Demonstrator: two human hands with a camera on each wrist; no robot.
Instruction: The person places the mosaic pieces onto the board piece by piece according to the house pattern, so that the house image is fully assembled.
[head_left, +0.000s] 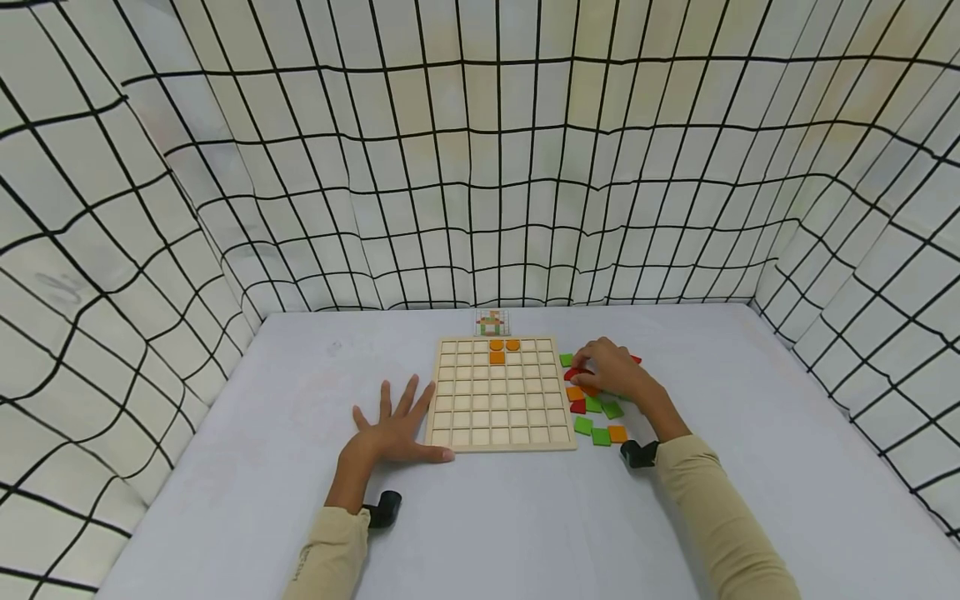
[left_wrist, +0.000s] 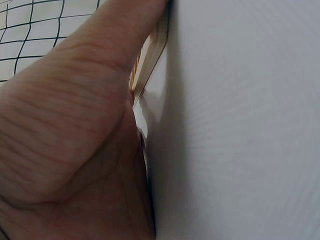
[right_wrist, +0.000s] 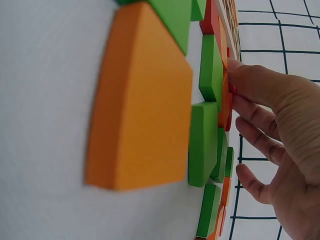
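Observation:
A pale wooden grid board (head_left: 501,402) lies flat on the white table, with a few orange pieces (head_left: 497,357) in cells near its far edge. My left hand (head_left: 393,433) is spread on the table, its fingers straight, against the board's left side. The left wrist view shows mostly the palm (left_wrist: 65,135). To the right of the board, my right hand (head_left: 617,371) reaches down into loose coloured tiles. Its thumb and index finger pinch a small red tile (head_left: 573,374), whose full shape the fingers hide. The other fingers of the right hand (right_wrist: 285,130) are loosely bent.
Several green tiles (head_left: 583,426), orange tiles (head_left: 618,434) and red tiles (head_left: 577,407) lie loose along the board's right side. A small pattern card (head_left: 491,322) sits beyond the far edge. Black netting (head_left: 517,167) over white walls encloses the table.

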